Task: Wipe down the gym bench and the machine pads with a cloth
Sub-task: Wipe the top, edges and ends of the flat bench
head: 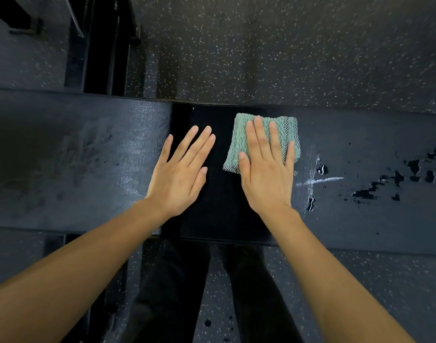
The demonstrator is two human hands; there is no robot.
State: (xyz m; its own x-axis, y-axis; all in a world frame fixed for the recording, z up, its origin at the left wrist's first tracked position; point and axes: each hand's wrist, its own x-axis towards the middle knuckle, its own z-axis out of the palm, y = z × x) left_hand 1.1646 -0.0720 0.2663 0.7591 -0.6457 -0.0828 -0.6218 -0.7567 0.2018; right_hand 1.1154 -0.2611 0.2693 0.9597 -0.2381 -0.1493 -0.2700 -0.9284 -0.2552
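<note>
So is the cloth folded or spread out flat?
Folded: the green cloth shows layered edges on its right side, under the flat right hand.

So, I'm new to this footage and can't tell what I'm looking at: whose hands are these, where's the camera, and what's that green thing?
No machine here: a person wears one camera on the head, looking down at their own bare hands. The dark band across the picture is a gym bench, over a speckled floor. The right hand lies flat, fingers straight, on a green cloth on the bench. The left hand is spread flat beside it, holding nothing. Right of the cloth the bench shows a white scratch and flaked spots.
</note>
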